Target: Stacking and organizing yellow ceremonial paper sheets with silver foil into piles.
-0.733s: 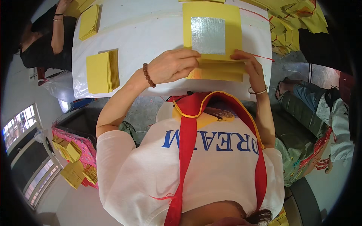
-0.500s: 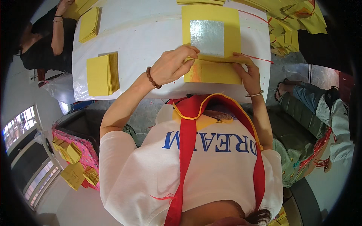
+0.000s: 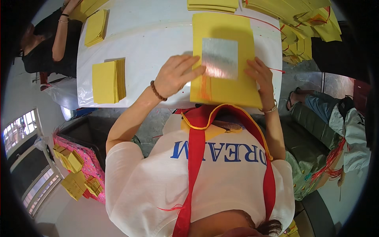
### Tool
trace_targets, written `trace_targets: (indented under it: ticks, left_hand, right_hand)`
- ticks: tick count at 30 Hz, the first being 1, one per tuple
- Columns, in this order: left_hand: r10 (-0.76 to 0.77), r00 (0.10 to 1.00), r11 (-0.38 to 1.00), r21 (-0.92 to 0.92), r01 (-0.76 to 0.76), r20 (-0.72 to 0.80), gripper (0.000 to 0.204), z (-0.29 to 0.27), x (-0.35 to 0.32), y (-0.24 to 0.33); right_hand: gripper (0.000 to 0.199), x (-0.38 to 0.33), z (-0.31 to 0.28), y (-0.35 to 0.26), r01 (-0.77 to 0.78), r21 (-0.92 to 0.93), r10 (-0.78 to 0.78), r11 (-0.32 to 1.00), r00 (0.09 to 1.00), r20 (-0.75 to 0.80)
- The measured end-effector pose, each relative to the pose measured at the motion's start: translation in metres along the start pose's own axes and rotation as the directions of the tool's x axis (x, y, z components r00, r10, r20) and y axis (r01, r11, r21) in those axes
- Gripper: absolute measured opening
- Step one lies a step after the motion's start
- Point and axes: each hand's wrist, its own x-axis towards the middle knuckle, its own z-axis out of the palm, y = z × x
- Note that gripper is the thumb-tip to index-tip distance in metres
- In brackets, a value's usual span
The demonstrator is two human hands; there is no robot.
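A yellow paper sheet (image 3: 221,27) with a shiny silver square (image 3: 220,58) and an orange smear lies in front of me, its near edge reaching the table's front edge. Beside its left edge is my left hand (image 3: 175,75), fingers stretched and apart, fingertips touching the paper near the silver square. Along the right edge, my right hand (image 3: 262,77) rests with spread fingers on the paper. Whether other sheets lie beneath it is hard to make out.
Neat stacks of yellow paper (image 3: 104,81) stand on the white table (image 3: 158,35) to the left. More yellow paper pieces with red cords (image 3: 316,19) pile up at the far right. Another person's arm (image 3: 60,39) is at the far left.
The yellow paper edge that both hands pinched and held raised across the silver square is now down flat. My fingers have loosened, and the paper has come nearer to me.
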Motion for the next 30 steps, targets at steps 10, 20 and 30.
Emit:
trace_targets:
  ticks: [10,20,30]
  left_hand:
    - [-0.382,0.923,0.827,-0.430,0.363,0.045,0.017,0.000,-0.010,0.033]
    - [-0.745,0.501,0.210,-0.559,0.802,0.440,0.017,0.011,0.016,0.012]
    - [-0.762,0.456,-0.029,-0.728,0.685,0.460,0.034,0.028,0.011,0.010]
  right_hand:
    - [0.032,-0.007,-0.006,0.001,-0.035,0.073,0.015,0.997,0.968,0.252]
    - [0.044,0.012,0.020,-0.005,-0.519,0.354,0.544,0.778,0.839,0.034]
    - [0.025,0.023,0.017,-0.006,-0.631,0.297,0.634,0.717,0.767,0.098]
